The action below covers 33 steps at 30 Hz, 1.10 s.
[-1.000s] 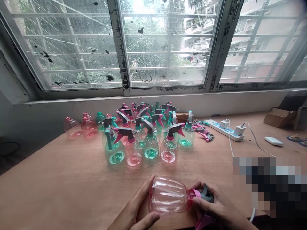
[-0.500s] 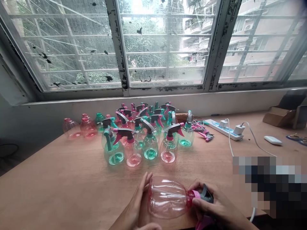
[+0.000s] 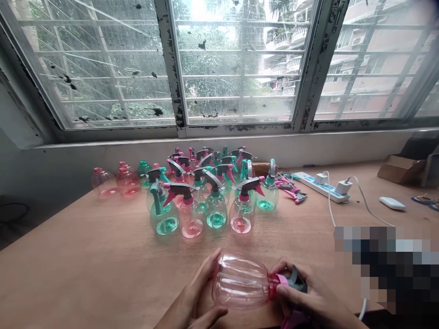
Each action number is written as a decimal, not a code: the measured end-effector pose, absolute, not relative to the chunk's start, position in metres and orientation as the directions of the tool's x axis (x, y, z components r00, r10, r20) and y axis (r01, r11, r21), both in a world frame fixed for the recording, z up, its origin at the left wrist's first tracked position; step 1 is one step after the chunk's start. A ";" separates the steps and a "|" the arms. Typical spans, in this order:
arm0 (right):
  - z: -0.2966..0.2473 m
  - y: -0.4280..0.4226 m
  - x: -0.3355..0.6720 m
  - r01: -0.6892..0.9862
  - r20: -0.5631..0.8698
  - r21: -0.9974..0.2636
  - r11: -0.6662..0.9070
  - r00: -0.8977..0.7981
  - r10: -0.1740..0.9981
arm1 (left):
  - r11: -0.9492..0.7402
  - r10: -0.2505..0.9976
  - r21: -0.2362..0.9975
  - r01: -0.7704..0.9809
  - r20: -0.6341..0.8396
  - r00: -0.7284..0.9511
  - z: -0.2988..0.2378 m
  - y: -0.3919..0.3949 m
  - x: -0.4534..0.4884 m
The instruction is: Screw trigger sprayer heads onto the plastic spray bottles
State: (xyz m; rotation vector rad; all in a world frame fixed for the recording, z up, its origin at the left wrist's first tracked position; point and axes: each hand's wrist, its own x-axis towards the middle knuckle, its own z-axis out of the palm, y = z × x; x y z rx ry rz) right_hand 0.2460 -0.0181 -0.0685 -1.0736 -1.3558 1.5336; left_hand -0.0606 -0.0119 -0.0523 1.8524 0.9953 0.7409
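A clear pink spray bottle lies sideways above the near part of the table, its base to the left. My left hand cups the base, fingers on the far side and thumb along the near side. At the neck, my right hand grips the pink collar of the grey-and-pink trigger spray head between thumb and fingers. The trigger's lower part is dim and partly hidden beneath that hand.
Several pink and green spray bottles stand grouped ahead. Capless bottles are at back left. Loose spray heads, a power strip, a white mouse-like object and a cardboard box lie right. A pixelated patch hides the lower right.
My left hand's fingers and thumb have closed in on the bottle's base, and the bottle has turned slightly. My right hand stays at the collar.
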 end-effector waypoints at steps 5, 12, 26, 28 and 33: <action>-0.066 -0.018 0.246 -0.033 -0.073 -0.996 -0.089 -0.327 0.942 | -0.276 0.837 0.921 0.277 0.088 0.540 -0.055 -0.012 -0.064; -0.069 -0.017 0.248 0.005 -0.084 -0.996 -0.088 -0.330 0.940 | -0.296 0.839 0.914 0.277 0.111 0.533 -0.067 -0.006 -0.065; -0.070 -0.018 0.247 -0.030 -0.099 -0.993 -0.116 -0.334 0.937 | -0.255 0.824 0.940 0.226 0.089 0.560 -0.069 -0.006 -0.069; -0.071 -0.018 0.247 -0.053 -0.101 -0.991 -0.125 -0.331 0.938 | -0.267 0.824 0.937 0.225 0.101 0.558 -0.067 -0.006 -0.067; -0.072 -0.018 0.246 -0.095 -0.076 -0.989 -0.111 -0.318 0.945 | -0.358 0.804 0.910 0.209 0.186 0.565 -0.058 -0.010 -0.060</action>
